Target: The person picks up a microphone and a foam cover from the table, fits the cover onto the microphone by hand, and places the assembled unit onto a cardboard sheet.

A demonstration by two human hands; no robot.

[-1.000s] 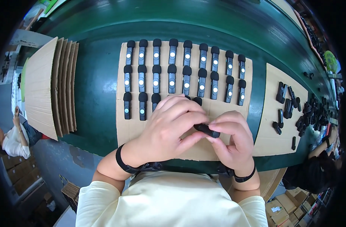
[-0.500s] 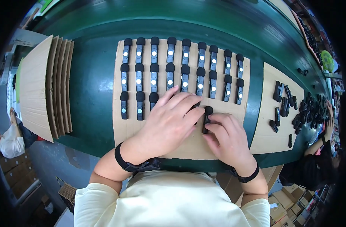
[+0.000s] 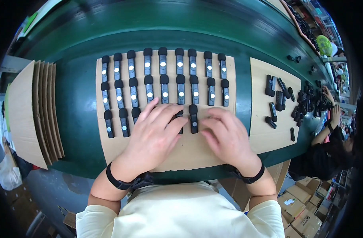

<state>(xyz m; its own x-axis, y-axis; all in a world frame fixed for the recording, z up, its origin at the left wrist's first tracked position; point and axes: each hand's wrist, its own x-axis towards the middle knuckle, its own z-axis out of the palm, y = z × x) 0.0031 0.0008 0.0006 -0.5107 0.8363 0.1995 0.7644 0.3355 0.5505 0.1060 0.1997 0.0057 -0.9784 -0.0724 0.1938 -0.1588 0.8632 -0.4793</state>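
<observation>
Small black clip-on microphones with foam tips lie in rows on a cardboard sheet [image 3: 189, 154]; most show a pale round dot. My left hand [image 3: 149, 129] lies over the third row and hides part of it. Its thumb and forefinger close around one microphone [image 3: 180, 125], partly covered by the fingers. Just right of that lies another microphone [image 3: 193, 121], foam tip pointing away from me. My right hand [image 3: 231, 135] is beside it, fingers bent and apart, holding nothing, with a small gap to the microphone.
A second cardboard sheet [image 3: 264, 131] on the right bears loose microphones, with a dark pile [image 3: 306, 101] beyond. Another person's hand [image 3: 335, 113] reaches there. Several cardboard sheets [image 3: 34, 115] stand at the left of the green table [image 3: 76, 119]. Boxes [image 3: 294, 208] lie lower right.
My right hand has let go of a microphone, which now lies in the third row, and has drawn slightly right of it. The whole view has shifted; my left hand stays at the same microphone.
</observation>
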